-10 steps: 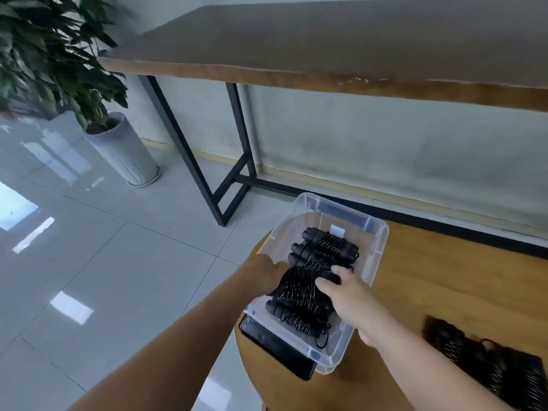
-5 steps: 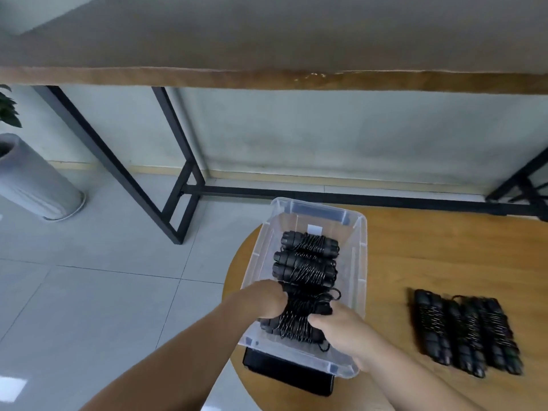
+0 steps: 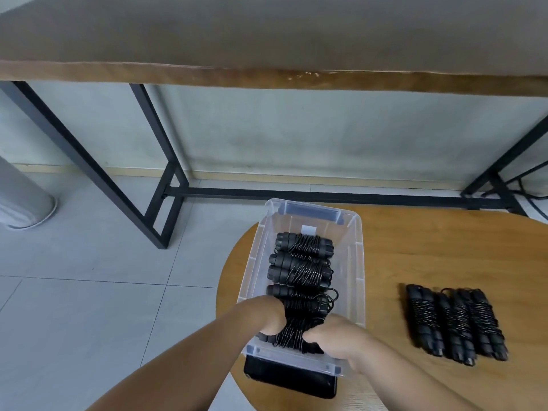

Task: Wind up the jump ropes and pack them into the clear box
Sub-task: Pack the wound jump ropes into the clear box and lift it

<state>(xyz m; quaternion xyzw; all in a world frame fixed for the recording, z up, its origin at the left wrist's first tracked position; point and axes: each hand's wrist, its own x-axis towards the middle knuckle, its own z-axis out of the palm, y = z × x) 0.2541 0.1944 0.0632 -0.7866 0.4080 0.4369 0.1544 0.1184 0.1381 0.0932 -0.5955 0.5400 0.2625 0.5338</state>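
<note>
My left grip (image 3: 274, 317) and right grip (image 3: 332, 336) both curl around a wound jump rope (image 3: 296, 330) at the near end of the clear box (image 3: 354, 262), which overhangs the round worktop's (image 3: 430, 247) left edge, three wound ropes (image 3: 453, 323) lying well apart rightward.

Grey tiled floor (image 3: 89, 292); black-legged wooden bench (image 3: 267, 40); pale wall (image 3: 326, 129).

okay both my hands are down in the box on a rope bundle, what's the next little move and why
Probably let go and lift both hands out. The bundle held by the left hand and right hand already sits low in the box, and more wound ropes wait on the table.
</note>
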